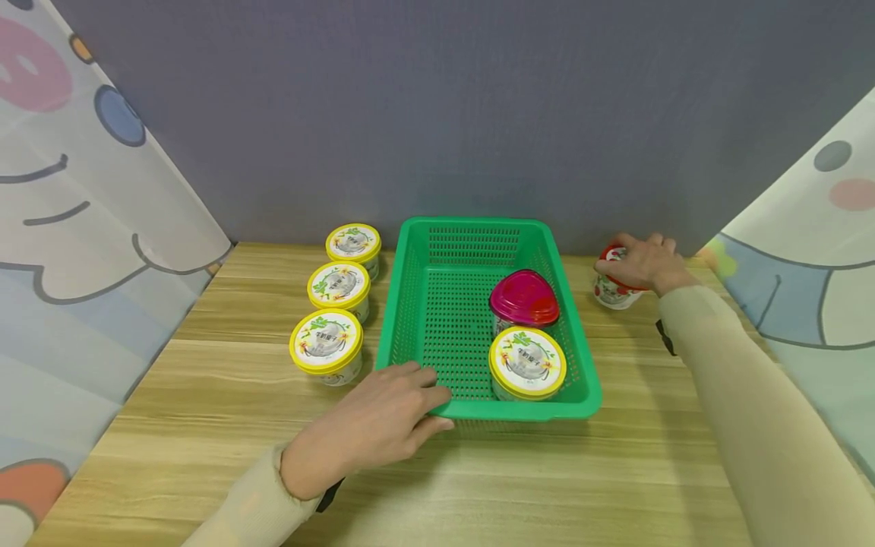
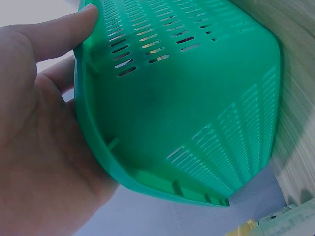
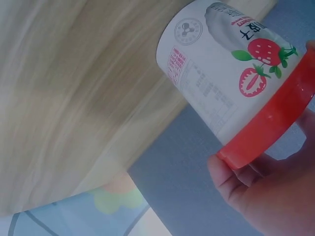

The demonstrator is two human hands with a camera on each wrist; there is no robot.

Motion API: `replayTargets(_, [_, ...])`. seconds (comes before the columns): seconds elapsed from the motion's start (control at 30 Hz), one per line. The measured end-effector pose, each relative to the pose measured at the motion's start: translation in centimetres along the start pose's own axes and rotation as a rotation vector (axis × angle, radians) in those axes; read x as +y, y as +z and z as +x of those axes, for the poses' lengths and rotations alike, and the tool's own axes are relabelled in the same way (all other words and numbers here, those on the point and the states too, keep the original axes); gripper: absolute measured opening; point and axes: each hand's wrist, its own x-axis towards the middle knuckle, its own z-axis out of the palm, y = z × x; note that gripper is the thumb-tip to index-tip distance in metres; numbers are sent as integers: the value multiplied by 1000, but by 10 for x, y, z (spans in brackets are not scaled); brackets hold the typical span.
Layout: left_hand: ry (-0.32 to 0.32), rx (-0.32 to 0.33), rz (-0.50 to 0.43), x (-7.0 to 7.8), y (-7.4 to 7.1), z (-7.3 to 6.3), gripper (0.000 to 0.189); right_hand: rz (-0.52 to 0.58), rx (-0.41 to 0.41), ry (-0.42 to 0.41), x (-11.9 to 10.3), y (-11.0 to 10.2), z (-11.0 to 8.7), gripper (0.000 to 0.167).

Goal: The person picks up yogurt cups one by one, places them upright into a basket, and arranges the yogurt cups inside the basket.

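right of the green basket (image 1: 519, 411), the right hand (image 1: 645, 262) pinches the strawberry cup (image 3: 216, 73) by its red lid (image 3: 275, 118), left hand (image 1: 372, 416) gripping the basket's near rim: seemingly the pick-up, next calling for a steady lift!

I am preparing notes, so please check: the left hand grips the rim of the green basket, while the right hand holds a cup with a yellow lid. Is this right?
No: the lid of the cup in the right hand is red, as the right wrist view shows. The left hand does grip the rim of the green basket.
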Motion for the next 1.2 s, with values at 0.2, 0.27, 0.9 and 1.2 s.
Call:
replayTargets(0.2, [11, 13, 6, 0, 1, 0, 26, 0, 0, -16, -2, -2, -1, 73])
replayTargets(0.27, [11, 14, 7, 0, 1, 0, 26, 1, 2, -24, -4, -3, -1, 73])
replayTargets(0.9, [9, -7, 5, 0, -1, 0, 25, 65, 43, -100, -27, -29, -8, 63])
replayTargets(1.2, [14, -6, 2, 0, -2, 0, 26, 88, 107, -151, -45, -39, -9, 58])
